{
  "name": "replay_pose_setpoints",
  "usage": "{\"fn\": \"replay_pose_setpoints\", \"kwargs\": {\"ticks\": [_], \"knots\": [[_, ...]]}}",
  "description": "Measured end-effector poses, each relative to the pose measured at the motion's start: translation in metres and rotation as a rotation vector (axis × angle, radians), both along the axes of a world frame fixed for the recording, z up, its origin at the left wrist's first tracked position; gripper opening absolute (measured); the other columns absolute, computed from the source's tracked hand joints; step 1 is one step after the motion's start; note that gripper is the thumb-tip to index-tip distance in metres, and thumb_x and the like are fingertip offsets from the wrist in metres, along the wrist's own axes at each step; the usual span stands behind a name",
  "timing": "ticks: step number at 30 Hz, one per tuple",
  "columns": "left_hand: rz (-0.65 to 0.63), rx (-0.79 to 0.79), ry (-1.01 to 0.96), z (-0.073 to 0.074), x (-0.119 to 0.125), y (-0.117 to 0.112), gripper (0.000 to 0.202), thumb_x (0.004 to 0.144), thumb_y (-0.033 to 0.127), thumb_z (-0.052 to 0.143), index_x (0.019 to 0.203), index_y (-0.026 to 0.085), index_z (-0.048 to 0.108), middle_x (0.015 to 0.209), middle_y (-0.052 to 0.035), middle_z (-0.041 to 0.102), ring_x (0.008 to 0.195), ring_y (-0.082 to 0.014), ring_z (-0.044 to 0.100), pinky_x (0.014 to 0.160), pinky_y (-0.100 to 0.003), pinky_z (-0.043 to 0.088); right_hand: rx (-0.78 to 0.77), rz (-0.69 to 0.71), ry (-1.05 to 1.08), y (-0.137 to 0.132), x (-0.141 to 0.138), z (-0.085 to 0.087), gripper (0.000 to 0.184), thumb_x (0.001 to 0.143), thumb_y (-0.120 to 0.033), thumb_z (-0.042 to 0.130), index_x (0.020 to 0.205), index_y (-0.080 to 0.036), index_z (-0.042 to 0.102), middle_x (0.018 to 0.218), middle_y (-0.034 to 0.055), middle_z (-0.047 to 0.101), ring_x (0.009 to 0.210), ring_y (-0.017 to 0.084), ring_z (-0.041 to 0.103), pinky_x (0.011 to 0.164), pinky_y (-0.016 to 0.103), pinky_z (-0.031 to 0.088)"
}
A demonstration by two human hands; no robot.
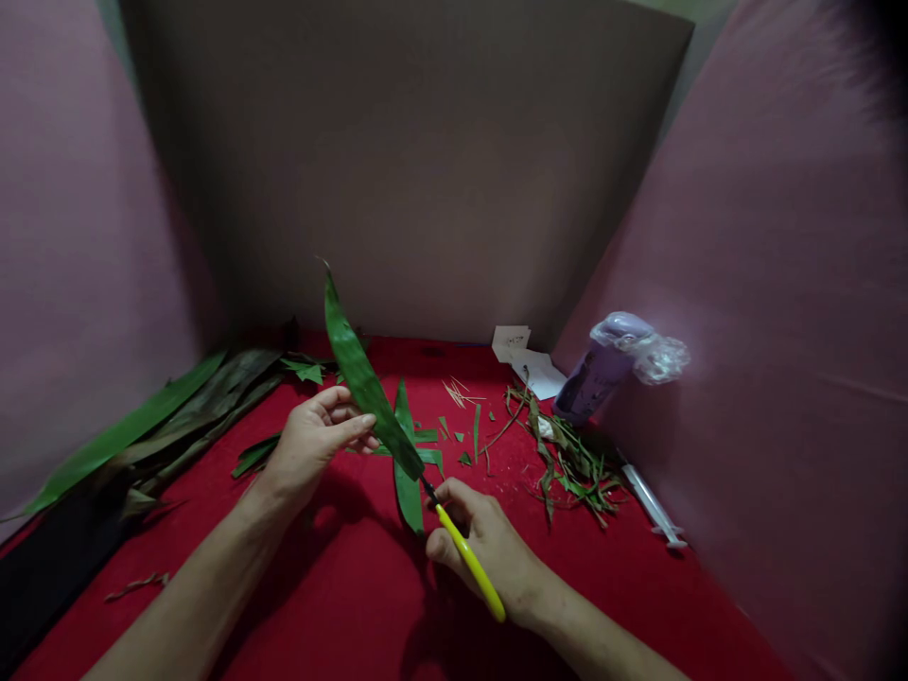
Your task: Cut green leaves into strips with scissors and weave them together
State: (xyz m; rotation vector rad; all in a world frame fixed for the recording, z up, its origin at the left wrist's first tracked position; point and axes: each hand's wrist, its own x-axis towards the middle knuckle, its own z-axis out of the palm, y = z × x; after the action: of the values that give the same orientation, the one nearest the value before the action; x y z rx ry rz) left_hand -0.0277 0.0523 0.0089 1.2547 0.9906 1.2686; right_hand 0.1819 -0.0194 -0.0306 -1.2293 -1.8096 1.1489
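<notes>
My left hand (323,430) pinches a long green leaf (363,378) between thumb and fingers, holding it up at a slant above the red cloth. Its pointed tip is at the upper left, its broader end at the lower right. My right hand (479,534) is closed around scissors (468,563) with yellow handles. The dark blades reach the leaf's lower end; whether they are parted is hidden. Below the held leaf, another green leaf (408,497) and several cut leaf strips (429,461) lie on the cloth.
Long leaves (134,430) lie along the left wall. Thin sticks (461,392), white paper (537,374) and a plastic-wrapped purple bottle (596,378) are towards the back. A heap of stems and leaves (578,463) and a syringe (651,501) lie on the right. Walls enclose three sides.
</notes>
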Motion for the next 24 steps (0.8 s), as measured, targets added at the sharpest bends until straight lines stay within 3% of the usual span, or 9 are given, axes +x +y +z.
{"fn": "replay_pose_setpoints", "kwargs": {"ticks": [10,17,24], "knots": [[0.009,0.019,0.036,-0.0027,0.0004,0.0006,0.021,0.068,0.02,0.068,0.081,0.015,0.052,0.059,0.0028,0.063,0.051,-0.0135,0.062,0.052,-0.025,0.05,-0.193,-0.042,0.135,-0.0001,-0.0056,-0.0093,0.032,0.068,-0.042,0.066,0.079,-0.019,0.047,0.05,-0.006,0.049,0.041,0.007,0.041,0.038,0.017,0.027],[-0.016,0.025,0.043,-0.0039,0.0004,0.0008,0.022,0.068,0.021,0.068,0.083,0.014,0.052,0.06,0.0023,0.064,0.05,-0.0125,0.061,0.051,-0.024,0.049,-0.032,0.004,0.053,-0.0041,-0.0042,-0.001,0.031,0.068,-0.039,0.068,0.081,-0.018,0.05,0.055,-0.0069,0.038,0.05,0.007,0.029,0.041,0.018,0.023],[-0.055,0.0,0.044,-0.0023,0.0068,-0.0038,0.022,0.068,0.021,0.068,0.082,0.015,0.052,0.061,0.0021,0.064,0.051,-0.0133,0.062,0.052,-0.025,0.05,-0.018,-0.001,0.079,-0.0023,-0.0028,-0.0054,0.026,0.073,-0.038,0.063,0.083,-0.017,0.051,0.055,-0.0066,0.038,0.049,0.007,0.028,0.041,0.019,0.023]]}}
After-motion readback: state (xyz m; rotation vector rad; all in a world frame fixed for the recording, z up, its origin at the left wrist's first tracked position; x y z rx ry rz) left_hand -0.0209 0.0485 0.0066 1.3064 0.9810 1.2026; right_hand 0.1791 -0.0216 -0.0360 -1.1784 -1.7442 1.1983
